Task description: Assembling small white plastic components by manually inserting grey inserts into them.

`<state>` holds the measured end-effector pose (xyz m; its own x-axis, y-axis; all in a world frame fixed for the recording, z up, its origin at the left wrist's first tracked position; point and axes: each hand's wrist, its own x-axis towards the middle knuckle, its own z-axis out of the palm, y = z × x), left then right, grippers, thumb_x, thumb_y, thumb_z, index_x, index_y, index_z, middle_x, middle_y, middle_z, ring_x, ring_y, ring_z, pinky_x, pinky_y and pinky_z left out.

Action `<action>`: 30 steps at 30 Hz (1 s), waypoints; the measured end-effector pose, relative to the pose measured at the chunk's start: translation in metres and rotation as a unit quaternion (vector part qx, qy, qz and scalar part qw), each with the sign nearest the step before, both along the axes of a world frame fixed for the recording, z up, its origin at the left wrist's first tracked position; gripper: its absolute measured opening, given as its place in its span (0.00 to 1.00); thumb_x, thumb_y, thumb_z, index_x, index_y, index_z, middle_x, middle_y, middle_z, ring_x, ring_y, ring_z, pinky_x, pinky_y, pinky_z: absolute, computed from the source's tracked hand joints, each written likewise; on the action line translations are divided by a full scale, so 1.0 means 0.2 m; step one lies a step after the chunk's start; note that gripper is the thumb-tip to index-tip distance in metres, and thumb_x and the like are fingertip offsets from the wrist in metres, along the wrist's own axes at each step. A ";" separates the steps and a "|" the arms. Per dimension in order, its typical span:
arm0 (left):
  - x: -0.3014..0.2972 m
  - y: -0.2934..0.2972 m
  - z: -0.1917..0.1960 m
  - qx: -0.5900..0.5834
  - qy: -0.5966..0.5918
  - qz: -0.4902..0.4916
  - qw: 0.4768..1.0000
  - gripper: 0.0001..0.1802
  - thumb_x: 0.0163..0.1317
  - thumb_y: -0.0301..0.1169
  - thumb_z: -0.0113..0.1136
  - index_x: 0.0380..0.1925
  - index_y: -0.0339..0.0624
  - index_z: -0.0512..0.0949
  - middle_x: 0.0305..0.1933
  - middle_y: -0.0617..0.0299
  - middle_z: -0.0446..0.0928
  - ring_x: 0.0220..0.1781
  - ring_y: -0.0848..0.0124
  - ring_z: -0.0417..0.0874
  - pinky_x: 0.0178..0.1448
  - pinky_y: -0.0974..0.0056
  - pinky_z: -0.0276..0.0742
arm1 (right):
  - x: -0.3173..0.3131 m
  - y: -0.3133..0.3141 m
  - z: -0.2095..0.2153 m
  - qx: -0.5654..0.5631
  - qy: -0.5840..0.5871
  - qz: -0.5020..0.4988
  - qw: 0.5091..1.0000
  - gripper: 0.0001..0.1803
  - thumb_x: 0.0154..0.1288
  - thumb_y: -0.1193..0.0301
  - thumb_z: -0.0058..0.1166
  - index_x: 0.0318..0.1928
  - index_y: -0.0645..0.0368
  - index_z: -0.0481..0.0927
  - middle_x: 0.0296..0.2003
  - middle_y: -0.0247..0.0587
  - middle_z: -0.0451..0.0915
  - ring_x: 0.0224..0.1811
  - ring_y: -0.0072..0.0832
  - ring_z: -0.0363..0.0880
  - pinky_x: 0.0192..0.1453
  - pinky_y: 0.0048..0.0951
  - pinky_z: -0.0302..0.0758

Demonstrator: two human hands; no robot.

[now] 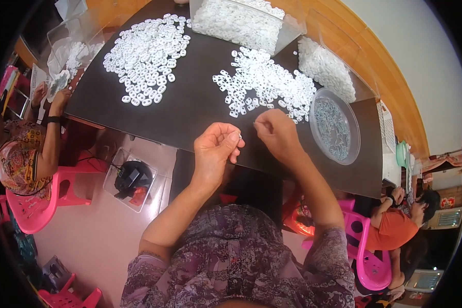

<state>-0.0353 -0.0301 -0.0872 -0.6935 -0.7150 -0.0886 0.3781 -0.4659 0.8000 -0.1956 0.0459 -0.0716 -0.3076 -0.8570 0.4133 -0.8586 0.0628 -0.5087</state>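
My left hand (214, 146) is at the table's front edge, thumb and fingers pinched on a small white plastic piece (240, 136) that barely shows. Just to its right, over the table, my right hand (278, 134) has its fingers curled together; whatever they may hold is hidden. Beyond the right hand spreads a loose pile of small white square-ish plastic pieces with holes (266, 77). A round clear tub (355, 134) of small metal screws or pins stands to the right of that hand. Farther left lies a heap of white oval two-hole plastic pieces (148, 56).
Clear bins (292, 26) of white pieces line the dark table's (195, 84) far side. A person (25, 149) sits at the left near a pink chair (36, 213); another person (395, 228) sits at the right. A clear box (151, 192) with a black device is on the floor.
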 end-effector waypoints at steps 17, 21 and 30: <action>0.02 0.05 0.05 -0.050 -0.026 -0.024 0.998 0.05 0.61 0.23 0.54 0.37 0.34 0.76 0.29 0.65 0.76 0.27 0.84 0.71 0.30 0.79 0.67 | 0.16 0.08 0.13 0.009 -0.332 0.031 0.943 0.06 0.53 0.78 0.58 0.34 0.62 0.76 0.26 0.27 0.75 0.26 0.12 0.68 0.30 0.16 0.67; 0.03 0.06 0.04 -0.096 -0.052 -0.017 0.994 0.04 0.61 0.23 0.54 0.35 0.35 0.76 0.27 0.68 0.74 0.27 0.84 0.69 0.31 0.78 0.66 | 0.17 0.09 0.14 0.029 -0.327 0.022 0.944 0.07 0.53 0.78 0.58 0.34 0.62 0.76 0.26 0.27 0.75 0.25 0.12 0.68 0.30 0.16 0.67; 0.04 0.02 0.01 -0.136 -0.065 -0.032 0.988 0.04 0.61 0.25 0.54 0.35 0.37 0.76 0.27 0.69 0.74 0.25 0.84 0.68 0.28 0.79 0.64 | 0.17 0.07 0.13 0.034 -0.363 0.043 0.930 0.07 0.53 0.79 0.58 0.34 0.63 0.76 0.27 0.28 0.76 0.28 0.12 0.71 0.32 0.16 0.70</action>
<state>-0.0271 -0.0264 -0.0848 -0.7340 -0.6790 0.0095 0.2404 -0.2467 0.9388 -0.1618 0.0600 -0.0451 -0.4131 -0.9082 0.0674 -0.2941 0.0630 -0.9537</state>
